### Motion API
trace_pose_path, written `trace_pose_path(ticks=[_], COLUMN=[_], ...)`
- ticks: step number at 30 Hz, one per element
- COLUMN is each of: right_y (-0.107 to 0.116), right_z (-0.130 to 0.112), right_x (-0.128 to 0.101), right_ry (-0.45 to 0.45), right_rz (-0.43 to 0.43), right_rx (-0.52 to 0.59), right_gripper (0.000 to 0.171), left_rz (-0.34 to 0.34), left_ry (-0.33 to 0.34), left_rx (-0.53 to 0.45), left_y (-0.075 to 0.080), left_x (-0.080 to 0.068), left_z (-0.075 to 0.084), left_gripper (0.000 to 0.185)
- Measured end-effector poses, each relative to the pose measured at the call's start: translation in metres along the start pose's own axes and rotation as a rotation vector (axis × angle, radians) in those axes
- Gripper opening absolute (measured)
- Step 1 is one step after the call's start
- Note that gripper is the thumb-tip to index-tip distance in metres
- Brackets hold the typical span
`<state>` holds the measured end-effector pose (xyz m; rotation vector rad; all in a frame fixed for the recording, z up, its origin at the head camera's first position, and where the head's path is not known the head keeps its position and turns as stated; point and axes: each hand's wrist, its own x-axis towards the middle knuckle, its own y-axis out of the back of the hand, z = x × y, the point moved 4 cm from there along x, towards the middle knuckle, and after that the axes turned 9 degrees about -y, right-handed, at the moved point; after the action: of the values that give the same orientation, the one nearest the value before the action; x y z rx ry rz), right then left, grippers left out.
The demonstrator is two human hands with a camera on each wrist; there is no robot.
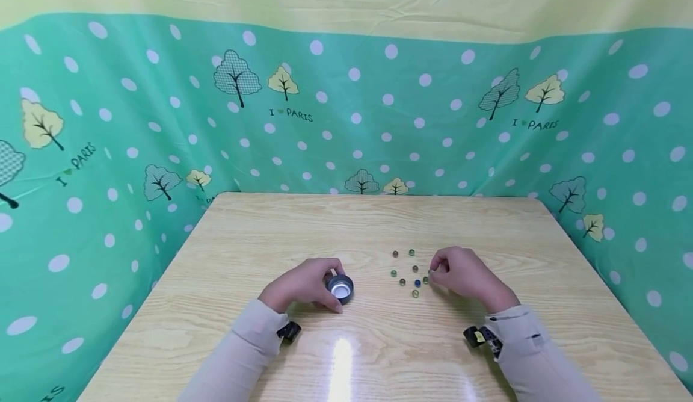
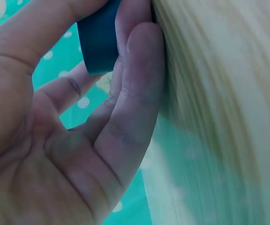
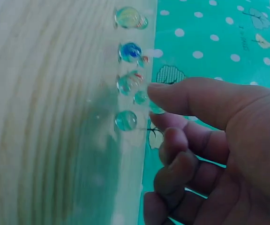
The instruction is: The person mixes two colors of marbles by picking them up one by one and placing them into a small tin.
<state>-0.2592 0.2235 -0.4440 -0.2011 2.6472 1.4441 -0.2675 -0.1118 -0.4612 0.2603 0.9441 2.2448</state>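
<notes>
In the head view my left hand (image 1: 310, 283) grips a small dark round container (image 1: 348, 301) with a silvery inside, thumb and fingers curled round its sides. Its dark smooth wall (image 2: 98, 44) shows between the fingers in the left wrist view. Right of it, several glass marbles lie loosely scattered, among them a blue marble (image 1: 417, 283) and a green marble (image 1: 411, 252). At their right edge my right hand (image 1: 470, 277) pinches a clear greenish marble (image 3: 156, 108) between thumb and forefinger, just above the table. A clear marble (image 3: 125, 120) lies near those fingertips.
The pale wood-grain table (image 1: 271, 227) extends around both hands. A green dotted cloth (image 1: 335, 107) with printed trees hangs behind it and at both sides. Small dark cameras sit at the left wrist (image 1: 289, 332) and the right wrist (image 1: 475, 336).
</notes>
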Motion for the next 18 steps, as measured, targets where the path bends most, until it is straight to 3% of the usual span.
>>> trace_pose_path(ticks=[8,18], right_y=[-0.005,-0.015], right_z=[-0.015,-0.038], right_x=[-0.001,0.0], right_ry=[0.035,0.123], right_rz=[0.056,0.062], right_rx=[-0.023,-0.005], right_gripper=[0.009,0.009], left_rz=[0.008,0.002], left_ry=[0.017,0.027], left_rx=[-0.019,-0.051], left_y=[-0.003,-0.004], left_x=[0.001,0.001], left_z=[0.003,0.003], left_gripper=[0.053,0.053])
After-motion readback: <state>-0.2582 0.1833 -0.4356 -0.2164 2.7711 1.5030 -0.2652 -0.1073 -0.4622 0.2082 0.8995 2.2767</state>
